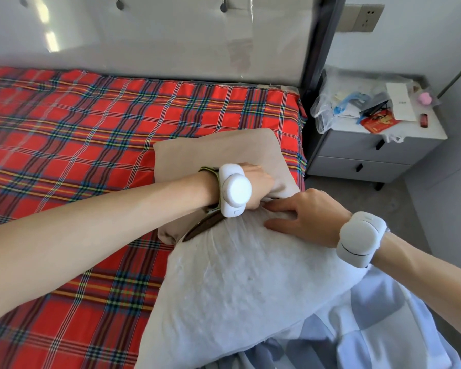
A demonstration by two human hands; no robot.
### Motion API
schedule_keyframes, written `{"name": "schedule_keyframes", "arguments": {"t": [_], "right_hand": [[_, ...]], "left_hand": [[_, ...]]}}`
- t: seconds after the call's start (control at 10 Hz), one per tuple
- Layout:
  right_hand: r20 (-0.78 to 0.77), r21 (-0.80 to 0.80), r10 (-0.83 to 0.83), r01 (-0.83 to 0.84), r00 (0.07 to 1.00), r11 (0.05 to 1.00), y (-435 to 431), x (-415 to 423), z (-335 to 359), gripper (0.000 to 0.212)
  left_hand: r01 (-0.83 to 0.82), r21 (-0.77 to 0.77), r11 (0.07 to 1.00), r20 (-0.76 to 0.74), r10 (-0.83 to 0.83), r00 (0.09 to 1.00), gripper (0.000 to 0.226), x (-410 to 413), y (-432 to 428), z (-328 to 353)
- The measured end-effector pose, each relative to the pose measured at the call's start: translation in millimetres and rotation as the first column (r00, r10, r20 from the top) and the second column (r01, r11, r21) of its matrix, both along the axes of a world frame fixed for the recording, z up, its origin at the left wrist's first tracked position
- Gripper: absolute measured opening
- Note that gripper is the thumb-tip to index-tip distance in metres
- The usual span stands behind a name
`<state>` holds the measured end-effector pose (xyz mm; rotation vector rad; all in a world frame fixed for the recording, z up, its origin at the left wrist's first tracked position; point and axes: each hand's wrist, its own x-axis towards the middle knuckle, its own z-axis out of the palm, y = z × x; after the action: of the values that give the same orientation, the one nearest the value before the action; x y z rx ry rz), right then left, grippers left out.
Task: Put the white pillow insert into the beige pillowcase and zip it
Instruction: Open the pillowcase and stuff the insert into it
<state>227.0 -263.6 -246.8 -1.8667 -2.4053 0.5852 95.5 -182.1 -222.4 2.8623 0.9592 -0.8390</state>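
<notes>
The beige pillowcase (pixel 218 153) lies on the bed's right side with its open end towards me. The white pillow insert (pixel 237 283) is large and puffy; its far end sits in the case's mouth and most of it is outside. My left hand (pixel 258 186) grips the upper edge of the pillowcase opening, fingers curled into the fabric. My right hand (pixel 304 217) presses on the insert's far end near the opening, fingers spread and straight. The dark zipper edge (pixel 202 227) shows below my left wrist.
A red plaid sheet (pixel 91 145) covers the bed. A grey nightstand (pixel 378 145) with bags and small clutter stands to the right, beyond the bed's edge. A white headboard panel (pixel 157 41) rises behind. Pale blue cloth (pixel 370 328) lies at bottom right.
</notes>
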Motion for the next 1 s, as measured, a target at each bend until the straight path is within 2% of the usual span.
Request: {"name": "schedule_keyframes", "arguments": {"t": [0.1,0.2,0.3,0.4,0.5,0.6,0.7,0.8,0.9,1.0], "right_hand": [[0.012,0.002,0.011,-0.011,1.0,1.0,1,-1,-1,0.034],[0.016,-0.013,0.011,-0.011,1.0,1.0,-2,-4,-1,0.034],[0.016,-0.015,-0.011,0.012,1.0,1.0,-4,-6,-1,0.035],[0.044,-0.041,0.001,0.0,0.999,0.999,-11,-9,0,0.036],[0.046,-0.071,0.031,-0.028,0.998,0.997,-9,-16,-1,0.037],[0.064,-0.062,0.117,-0.113,0.991,0.992,-9,-37,-11,0.042],[0.067,-0.077,0.15,-0.145,0.986,0.987,-19,-44,-19,0.053],[0.207,-0.148,-0.003,0.034,0.978,0.988,-21,-66,-34,0.042],[0.256,-0.292,-0.449,0.511,0.856,0.808,20,-97,-54,0.059],[0.204,-0.311,-0.452,0.496,0.868,0.811,33,-90,-42,0.064]], "left_hand": [[-0.007,0.017,1.0,0.017,0.007,1.0,0.005,-2,-5,-1],[-0.048,-0.077,0.996,0.101,0.056,0.993,0.009,-7,3,-8],[-0.139,-0.267,0.954,0.192,0.194,0.962,0.007,-14,19,-13],[-0.208,-0.484,0.85,0.205,0.342,0.917,0.013,-24,30,-18],[-0.225,-0.596,0.77,0.239,0.438,0.866,0.01,-26,28,-24],[-0.24,-0.733,0.637,0.306,0.623,0.72,0.004,-30,24,-24],[-0.215,-0.804,0.555,0.308,0.696,0.648,0.005,-30,20,-19],[-0.192,-0.767,0.612,0.324,0.628,0.707,0.019,-30,6,-14],[-0.206,-0.673,0.711,0.337,0.542,0.769,0.017,-30,-2,-12],[-0.194,-0.471,0.86,0.36,0.389,0.848,0.006,-37,-3,-6]]}}
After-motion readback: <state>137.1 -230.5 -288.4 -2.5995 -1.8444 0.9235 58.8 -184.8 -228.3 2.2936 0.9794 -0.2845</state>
